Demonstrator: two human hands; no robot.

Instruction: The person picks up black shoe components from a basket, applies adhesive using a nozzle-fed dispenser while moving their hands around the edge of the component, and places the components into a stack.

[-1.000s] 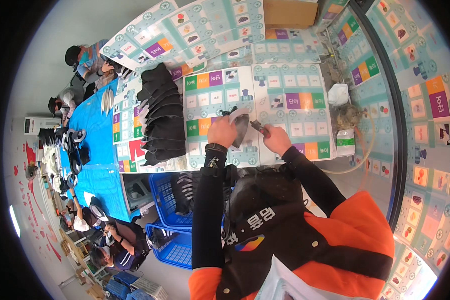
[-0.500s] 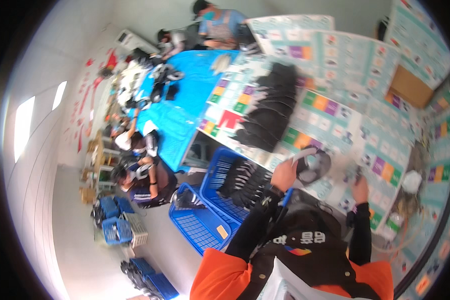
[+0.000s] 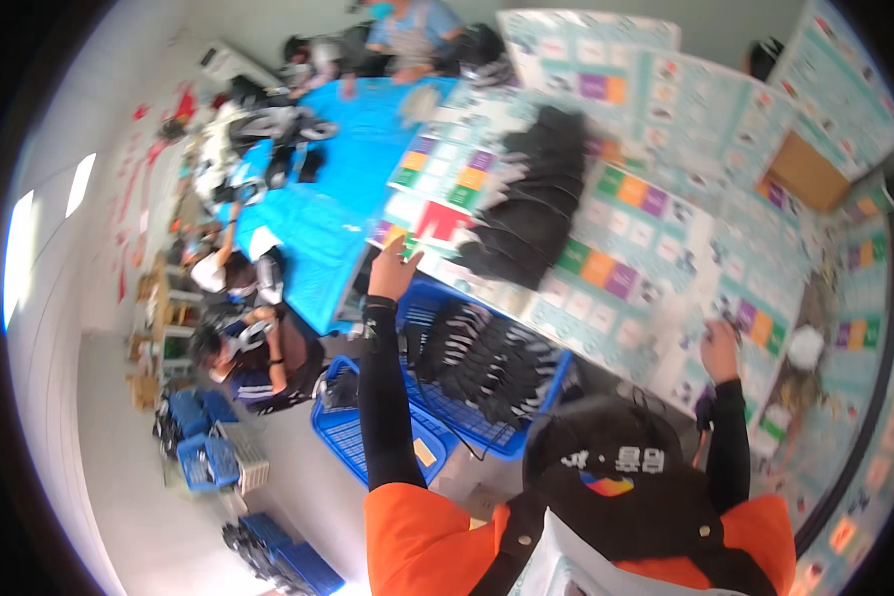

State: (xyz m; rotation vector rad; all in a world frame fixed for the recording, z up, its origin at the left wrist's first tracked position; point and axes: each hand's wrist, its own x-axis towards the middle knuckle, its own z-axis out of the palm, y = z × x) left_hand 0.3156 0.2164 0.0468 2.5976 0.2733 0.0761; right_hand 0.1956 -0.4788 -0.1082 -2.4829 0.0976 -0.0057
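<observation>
The left hand [image 3: 395, 270] spreads empty fingers near a red sheet [image 3: 439, 221], the right hand [image 3: 722, 350] curls, blur hiding any hold, while black shoe uppers [image 3: 531, 204] overlap on the counter [image 3: 606, 308], perhaps for easy lifting, and striped pieces [image 3: 482, 360] fill a blue basket [image 3: 563, 385] below.

The person wears a bright orange top [image 3: 422, 526] with loose sleeves, and over it a near-black apron [image 3: 646, 526] with dark shoulder straps. White lettering [image 3: 641, 460] runs across the apron's front beside a small slanted emblem [image 3: 606, 484] in several bright colours, and round pale snaps [image 3: 524, 539] sit on the straps. Snug black oversleeves [image 3: 387, 427] cover both forearms, the left marked with something small and pale near the wrist
</observation>
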